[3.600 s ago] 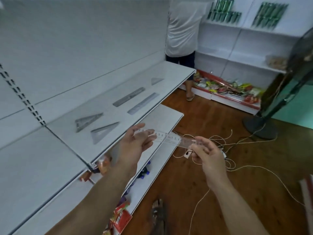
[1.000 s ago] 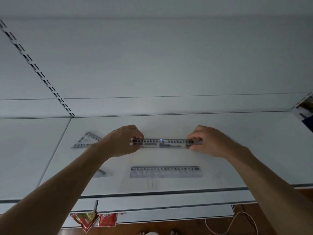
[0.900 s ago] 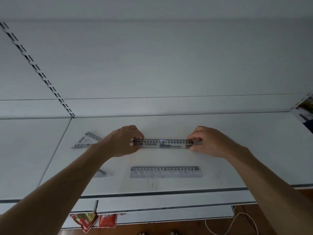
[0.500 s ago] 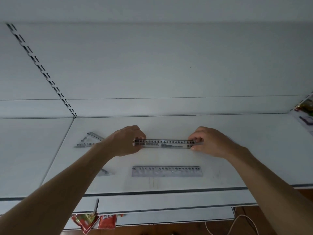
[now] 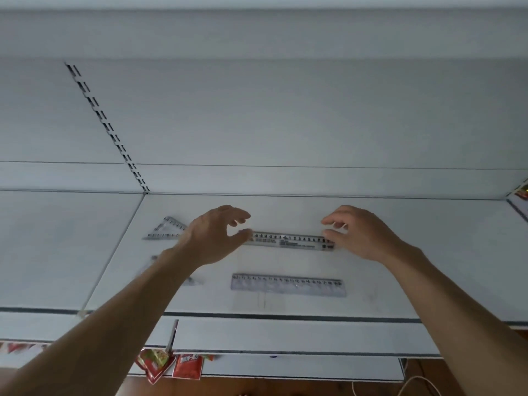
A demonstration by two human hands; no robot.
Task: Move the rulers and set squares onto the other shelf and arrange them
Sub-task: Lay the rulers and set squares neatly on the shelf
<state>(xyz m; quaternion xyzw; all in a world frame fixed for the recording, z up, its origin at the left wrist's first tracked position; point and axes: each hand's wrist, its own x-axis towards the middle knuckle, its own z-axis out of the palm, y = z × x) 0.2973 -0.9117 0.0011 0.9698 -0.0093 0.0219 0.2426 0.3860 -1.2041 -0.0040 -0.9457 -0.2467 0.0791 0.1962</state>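
Both left hand and right hand, fingers loose and ungripping, flank the clear ruler.

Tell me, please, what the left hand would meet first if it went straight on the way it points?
Probably the clear ruler, whose left end lies just ahead of the left hand; depth is unclear, so it might pass above it.

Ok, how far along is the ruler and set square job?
Done: the clear ruler and grey ruler lie parallel on the shelf, a set square to their left, a second set square partly under the left forearm. In hand: nothing; left hand and right hand hover open at the clear ruler's ends. Left: any pieces elsewhere are out of view.
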